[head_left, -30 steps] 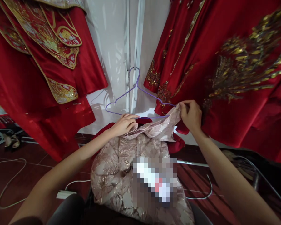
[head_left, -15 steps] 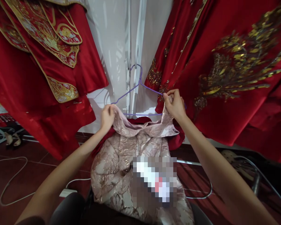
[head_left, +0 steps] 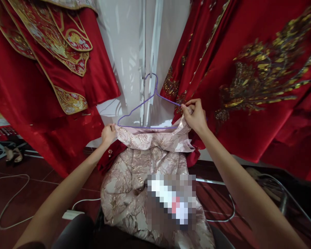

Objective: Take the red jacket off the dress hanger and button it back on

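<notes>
A pale pink brocade garment (head_left: 142, 173) with gold flower patterns hangs down in front of me, its top edge stretched between my hands. My left hand (head_left: 108, 134) is closed on the garment's left corner. My right hand (head_left: 195, 116) pinches the right corner against the right arm of a thin purple wire hanger (head_left: 147, 100). The hanger's bottom bar runs just above the stretched edge, and its hook points up by the white wall. A red cloth (head_left: 111, 157) shows behind the pink garment.
Red robes with gold embroidery hang at the left (head_left: 41, 86) and right (head_left: 248, 79). A white wall with vertical rails (head_left: 150, 52) lies between them. White cables (head_left: 12, 200) and a power strip (head_left: 69, 215) lie on the dark red floor; a metal frame (head_left: 282, 193) stands at the right.
My left hand has moved left and slightly down, pulling the garment's top edge taut and level under the hanger bar. My right hand stays at the hanger's right arm.
</notes>
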{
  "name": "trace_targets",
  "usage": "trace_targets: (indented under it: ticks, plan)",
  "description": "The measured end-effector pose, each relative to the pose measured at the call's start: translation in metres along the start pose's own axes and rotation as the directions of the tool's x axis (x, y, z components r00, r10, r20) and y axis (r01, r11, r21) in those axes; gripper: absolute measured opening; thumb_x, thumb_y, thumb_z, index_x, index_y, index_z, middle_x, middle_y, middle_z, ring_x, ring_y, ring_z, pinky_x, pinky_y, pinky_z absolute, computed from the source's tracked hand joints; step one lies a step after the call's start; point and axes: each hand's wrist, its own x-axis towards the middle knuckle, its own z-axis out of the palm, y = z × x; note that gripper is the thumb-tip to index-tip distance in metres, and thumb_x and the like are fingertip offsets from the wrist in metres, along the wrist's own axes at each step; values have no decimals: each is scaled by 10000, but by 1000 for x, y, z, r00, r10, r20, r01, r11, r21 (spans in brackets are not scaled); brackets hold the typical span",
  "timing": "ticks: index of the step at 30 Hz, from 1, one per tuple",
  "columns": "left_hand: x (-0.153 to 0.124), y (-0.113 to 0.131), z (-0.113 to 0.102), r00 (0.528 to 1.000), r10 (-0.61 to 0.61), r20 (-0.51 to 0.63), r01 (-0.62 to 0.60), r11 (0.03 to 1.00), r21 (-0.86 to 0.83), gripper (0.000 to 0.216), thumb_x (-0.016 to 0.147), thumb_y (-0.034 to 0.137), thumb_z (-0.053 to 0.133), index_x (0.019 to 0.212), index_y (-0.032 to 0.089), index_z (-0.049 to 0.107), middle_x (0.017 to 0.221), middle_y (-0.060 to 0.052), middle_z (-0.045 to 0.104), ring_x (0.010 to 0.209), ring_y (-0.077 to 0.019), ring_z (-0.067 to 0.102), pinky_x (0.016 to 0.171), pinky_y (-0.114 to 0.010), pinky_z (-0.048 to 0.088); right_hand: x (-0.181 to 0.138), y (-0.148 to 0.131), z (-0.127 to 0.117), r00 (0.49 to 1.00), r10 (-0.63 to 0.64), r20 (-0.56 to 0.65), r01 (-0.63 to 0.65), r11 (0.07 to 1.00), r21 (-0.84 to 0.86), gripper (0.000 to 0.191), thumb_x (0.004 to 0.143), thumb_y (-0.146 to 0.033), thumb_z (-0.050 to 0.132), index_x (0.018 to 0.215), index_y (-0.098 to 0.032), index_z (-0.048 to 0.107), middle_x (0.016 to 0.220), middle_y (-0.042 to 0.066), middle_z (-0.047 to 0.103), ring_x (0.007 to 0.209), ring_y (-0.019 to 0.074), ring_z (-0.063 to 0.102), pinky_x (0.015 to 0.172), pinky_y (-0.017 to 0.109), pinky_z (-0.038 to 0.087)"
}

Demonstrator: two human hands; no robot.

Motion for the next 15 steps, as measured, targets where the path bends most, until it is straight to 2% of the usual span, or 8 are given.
trace_targets:
  ticks: [5,9,12,15]
  plan:
    - [4,-6,1,997,57,-53,-58,998,-30,305,889,354,352,911,182,603,949,-124,660,887,-250,611,716,-312,424,2,3,0,997,-44,-56,42,998,-37,287,827,-462,474,982,-221,457,784,28,608,686,187,583,696,341,411]
    - [8,-8,0,980,155,-125,-176,969,-173,312,886,359,358,878,169,606,880,-100,663,826,-215,610,719,-294,434,1,3,0,997,-61,-54,60,998,-16,269,830,-450,479,971,-221,464,793,25,610,686,182,587,703,339,411]
    - [14,8,-8,926,321,-199,-372,864,-340,309,876,380,391,880,169,617,885,-69,665,837,-177,604,764,-263,441,-2,-1,1,999,-45,-9,45,998,46,266,832,-449,482,968,-221,462,767,17,608,667,173,585,664,318,415]
    - [24,35,-21,858,480,-185,-510,748,-425,308,857,396,429,847,168,635,866,-49,666,839,-162,600,782,-246,445,-7,-4,3,999,-10,32,7,995,99,276,836,-460,472,967,-217,457,748,13,601,636,164,573,632,305,417]
